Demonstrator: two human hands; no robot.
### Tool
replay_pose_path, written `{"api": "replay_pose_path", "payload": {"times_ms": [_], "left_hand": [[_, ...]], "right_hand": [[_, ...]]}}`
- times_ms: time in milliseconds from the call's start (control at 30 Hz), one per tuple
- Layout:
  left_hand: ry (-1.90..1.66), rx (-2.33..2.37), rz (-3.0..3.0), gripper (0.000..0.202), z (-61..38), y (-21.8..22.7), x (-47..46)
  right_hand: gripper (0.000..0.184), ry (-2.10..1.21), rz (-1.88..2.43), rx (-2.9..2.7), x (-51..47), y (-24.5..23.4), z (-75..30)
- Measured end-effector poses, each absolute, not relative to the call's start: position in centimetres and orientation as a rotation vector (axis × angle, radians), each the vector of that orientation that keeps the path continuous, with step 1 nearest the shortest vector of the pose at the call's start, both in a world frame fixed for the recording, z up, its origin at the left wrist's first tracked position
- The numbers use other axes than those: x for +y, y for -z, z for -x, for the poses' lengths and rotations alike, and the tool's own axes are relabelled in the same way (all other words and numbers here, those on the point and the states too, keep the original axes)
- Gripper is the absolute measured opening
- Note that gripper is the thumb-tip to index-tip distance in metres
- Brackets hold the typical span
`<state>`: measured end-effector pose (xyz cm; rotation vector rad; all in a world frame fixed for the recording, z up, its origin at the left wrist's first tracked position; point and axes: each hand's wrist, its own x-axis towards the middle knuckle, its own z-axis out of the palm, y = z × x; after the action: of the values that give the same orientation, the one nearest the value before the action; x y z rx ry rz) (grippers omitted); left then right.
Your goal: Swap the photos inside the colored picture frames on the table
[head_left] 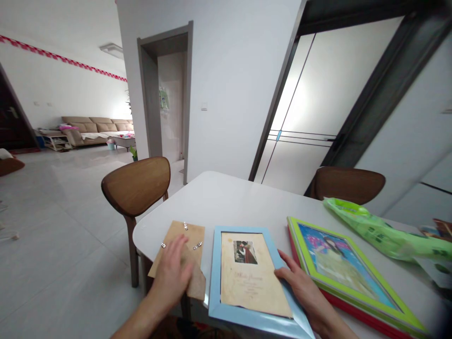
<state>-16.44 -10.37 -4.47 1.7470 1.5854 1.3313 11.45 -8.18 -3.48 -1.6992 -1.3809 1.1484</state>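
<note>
A light blue picture frame (216, 278) lies flat near the front edge of the white table (233, 197), with a cream printed sheet (247, 278) showing a small photo inside it. My right hand (303, 289) rests on the frame's right side, fingers stretched out over the sheet's edge. To the left lies a brown backing board (192, 235) with small metal clips, partly over the table's edge. My left hand (174, 270) lies flat on that board with fingers extended.
A green picture frame (353, 278) sits on top of a red one at the right. A green plastic bag (381, 230) lies behind them. Two wooden chairs (137, 186) stand at the table's far sides. Beyond are a tiled floor, a doorway and a sofa.
</note>
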Motion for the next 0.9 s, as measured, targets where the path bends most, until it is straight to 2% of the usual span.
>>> {"api": "replay_pose_path", "payload": {"times_ms": [133,200,300,367,500,600,733,900], "left_hand": [[-1.051,1.237,-2.176,0.06,9.3,3.5,-12.5],[-1.049,1.114,-2.3,0.064,6.6,3.1,-12.8],[-1.148,1.012,-2.396,0.06,5.3,2.2,-12.4],[-1.253,1.056,-2.358,0.058,6.3,1.5,-12.0],[-1.418,1.534,-2.001,0.046,11.0,1.1,-11.6],[-1.279,1.75,-1.867,0.039,14.7,2.5,-11.6],[-1.054,1.848,-2.029,0.028,17.4,4.8,-12.0],[-0.946,1.92,-2.208,0.032,17.8,6.1,-12.2]], "right_hand": [[0.072,-1.325,1.463,-1.095,-10.1,1.2,-10.0],[0.078,-1.343,1.387,-1.033,-10.7,0.2,-9.2],[0.083,-1.298,1.387,-1.084,-10.5,0.0,-8.9],[0.079,-1.21,1.477,-1.198,-9.8,1.0,-9.7],[0.067,-0.88,1.735,-1.524,-8.2,4.2,-11.8],[0.061,-0.559,1.9,-1.75,-7.6,5.8,-12.6],[0.052,-0.322,1.933,-1.943,-7.3,6.5,-12.5],[0.044,-0.125,1.905,-2.038,-7.2,6.8,-12.5]]}}
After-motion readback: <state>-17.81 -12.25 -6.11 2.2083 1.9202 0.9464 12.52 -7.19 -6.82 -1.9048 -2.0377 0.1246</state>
